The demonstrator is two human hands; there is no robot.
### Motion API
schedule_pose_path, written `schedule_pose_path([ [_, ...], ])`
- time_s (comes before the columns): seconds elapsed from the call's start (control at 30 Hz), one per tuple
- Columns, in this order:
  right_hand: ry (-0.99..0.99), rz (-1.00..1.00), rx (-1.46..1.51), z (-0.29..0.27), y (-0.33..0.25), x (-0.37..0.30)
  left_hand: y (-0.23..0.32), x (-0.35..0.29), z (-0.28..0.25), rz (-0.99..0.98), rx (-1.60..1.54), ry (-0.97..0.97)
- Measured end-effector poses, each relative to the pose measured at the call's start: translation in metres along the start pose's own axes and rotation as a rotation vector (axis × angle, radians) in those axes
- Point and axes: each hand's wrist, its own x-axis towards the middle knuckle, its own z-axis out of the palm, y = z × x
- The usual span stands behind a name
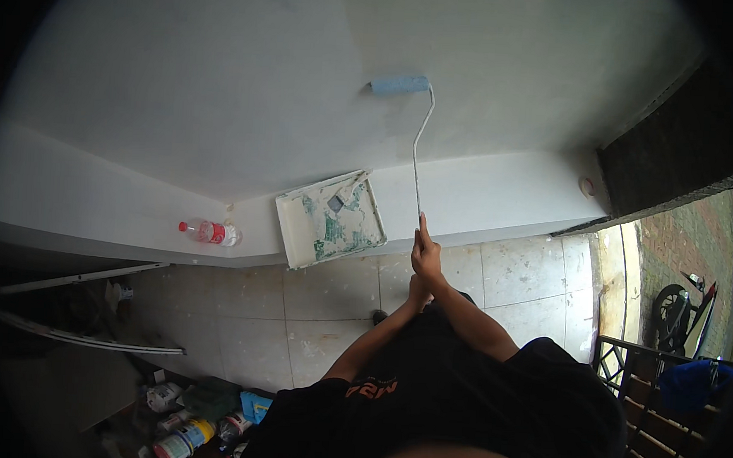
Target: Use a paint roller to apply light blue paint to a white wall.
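1. A person gripped the handle of a long paint roller with both hands stacked, the right hand clamped around the grip on top and the left hand closed around it just beneath.
2. The roller's pale blue sleeve lay flat against the wall well above the grip, at the far end of the thin bent metal arm.
3. The wall looked evenly pale grey-white across most of its face, judged largely coated; a slightly different tone showed to the right of the sleeve, so some area may have remained to cover.
4. A white paint tray leaned on the low ledge just left of the grip, smeared with green and white residue; how much wet paint it held could not be told.
5. A clear plastic bottle with a red cap lay on its side on the ledge, far left of the grip, contents unclear.
6. Paint cans and tubs sat clustered on the tiled floor below and left of the hands, their lids mostly hidden in shadow.
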Motion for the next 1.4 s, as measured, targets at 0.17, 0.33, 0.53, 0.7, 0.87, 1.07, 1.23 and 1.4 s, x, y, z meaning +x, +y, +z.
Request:
schedule_pose_path([
  [0.17,0.071,-0.106,0.057,-0.001,-0.041,0.050,-0.012,0.036,-0.026,-0.041,0.025,0.114],
  [0.33,0.114,-0.129,0.149,-0.007,-0.074,0.080,0.027,0.070,-0.062,-0.253,-0.376,0.077],
  [0.53,-0.237,-0.036,0.028,-0.001,-0.073,0.056,0.023,0.037,-0.092,-0.287,-0.457,-0.038],
  [0.7,-0.400,0.089,-0.440,-0.026,-0.038,0.017,-0.027,-0.022,-0.131,-0.847,-0.753,-0.055],
  [0.87,-0.554,0.124,-0.515,-0.032,0.010,0.006,-0.094,-0.091,-0.164,-1.070,-0.844,0.177],
  [1.07,-0.840,0.033,-0.629,-0.017,0.007,0.084,-0.126,-0.165,-0.185,-1.292,-0.982,0.527],
  [1.23,-0.964,-0.083,-0.686,0.017,0.007,0.150,-0.123,-0.198,-0.181,-1.373,-1.120,0.889],
  [1.4,-1.088,-0.171,-0.720,0.052,0.021,0.183,-0.112,-0.215,-0.156,-1.415,-1.176,1.027],
])
